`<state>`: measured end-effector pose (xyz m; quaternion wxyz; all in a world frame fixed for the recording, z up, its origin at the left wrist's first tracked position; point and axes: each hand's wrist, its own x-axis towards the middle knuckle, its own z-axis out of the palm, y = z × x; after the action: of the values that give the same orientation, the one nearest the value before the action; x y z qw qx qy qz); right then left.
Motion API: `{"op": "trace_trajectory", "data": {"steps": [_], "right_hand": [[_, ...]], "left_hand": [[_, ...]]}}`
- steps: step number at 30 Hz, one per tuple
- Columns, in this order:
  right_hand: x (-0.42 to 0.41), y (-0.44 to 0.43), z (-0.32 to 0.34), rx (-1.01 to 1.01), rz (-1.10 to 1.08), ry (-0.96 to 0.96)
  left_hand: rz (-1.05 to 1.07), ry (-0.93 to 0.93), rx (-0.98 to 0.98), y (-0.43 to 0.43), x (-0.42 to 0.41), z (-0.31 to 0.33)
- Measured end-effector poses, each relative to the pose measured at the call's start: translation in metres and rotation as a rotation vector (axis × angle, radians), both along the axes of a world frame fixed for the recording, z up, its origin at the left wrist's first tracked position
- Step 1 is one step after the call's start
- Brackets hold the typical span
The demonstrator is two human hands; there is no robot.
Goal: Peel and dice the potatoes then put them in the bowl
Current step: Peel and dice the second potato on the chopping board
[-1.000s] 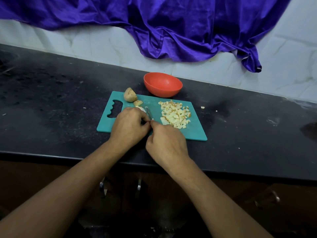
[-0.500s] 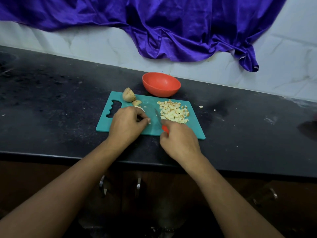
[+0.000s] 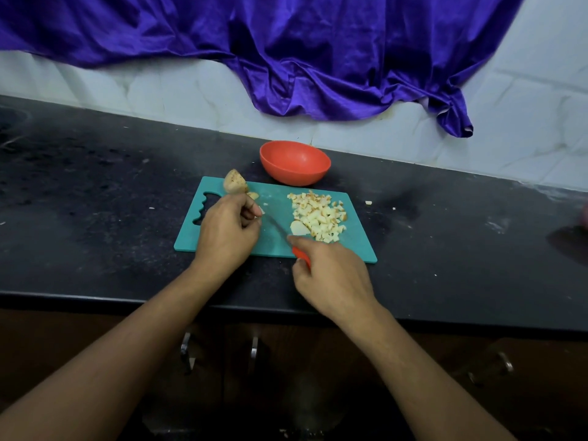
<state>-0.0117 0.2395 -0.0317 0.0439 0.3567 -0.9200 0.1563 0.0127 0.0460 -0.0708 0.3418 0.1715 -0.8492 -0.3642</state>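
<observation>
Teal cutting board (image 3: pixel 353 246) lies flat on the black counter (image 3: pixel 95 202), handle slot to the left. 1 orange-red bowl (image 3: pixel 294 163) stands just behind the board's far edge; no potato is visible inside it.

Diced potato (image 3: pixel 318 216) sits in 1 loose heap on the right half of the board. 1 larger pale slice (image 3: pixel 299 228) rests at the heap's near-left edge. 1 unpeeled potato chunk (image 3: pixel 234 186) sits at the board's far-left corner, with 1 small offcut (image 3: pixel 253 195) just beside it.

Left hand (image 3: pixel 227 230) rests on the left half of the board, fingers curled. Its fingertips pinch a small pale potato piece (image 3: pixel 263 211), which is mostly hidden by the fingers.

Right hand (image 3: pixel 331 275) is at the board's near edge, clenched round the red handle of the knife (image 3: pixel 286 238), index finger extended along the top. The blade lies low over the board and points away and left, its tip near the left hand's fingertips. Whether the edge touches the board cannot be told.

2 small pale scraps (image 3: pixel 368 202) lie on the counter just right of the board.

Purple satin cloth (image 3: pixel 286 52) hangs against the white tiled wall (image 3: pixel 525 122) behind the counter. Metal cabinet handles (image 3: pixel 253 348) show below the counter edge.
</observation>
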Motion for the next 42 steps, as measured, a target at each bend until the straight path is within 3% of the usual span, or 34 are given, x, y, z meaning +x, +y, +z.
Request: {"op": "trace_trajectory", "data": {"steps": [4, 11, 15, 27, 34, 36, 40, 42], "right_hand": [[-0.017, 0.01, -0.001, -0.007, -0.104, 0.004], [-0.014, 0.007, -0.003, -0.116, -0.098, 0.029], [-0.007, 0.005, -0.006, -0.033, -0.049, 0.062], [-0.015, -0.002, -0.009, -0.028, -0.046, 0.044], [-0.027, -0.003, -0.024, -0.333, -0.038, -0.023], [-0.033, -0.002, -0.027, -0.409, -0.056, -0.079], [-0.038, 0.002, -0.03, -0.508, -0.044, -0.166], [-0.039, 0.003, -0.033, -0.52, -0.044, -0.178]], "left_hand": [[0.0, -0.014, -0.022, 0.0, 0.0, 0.0], [-0.013, -0.024, -0.035, 0.002, 0.001, 0.001], [-0.024, -0.019, -0.043, 0.002, 0.002, 0.001], [-0.015, -0.009, -0.022, 0.002, 0.001, 0.001], [0.145, 0.137, 0.127, -0.011, 0.001, 0.005], [0.171, 0.081, 0.075, -0.018, -0.001, 0.008], [0.161, -0.267, -0.174, -0.021, -0.009, 0.012], [0.139, -0.346, -0.275, -0.02, -0.013, 0.014]]}}
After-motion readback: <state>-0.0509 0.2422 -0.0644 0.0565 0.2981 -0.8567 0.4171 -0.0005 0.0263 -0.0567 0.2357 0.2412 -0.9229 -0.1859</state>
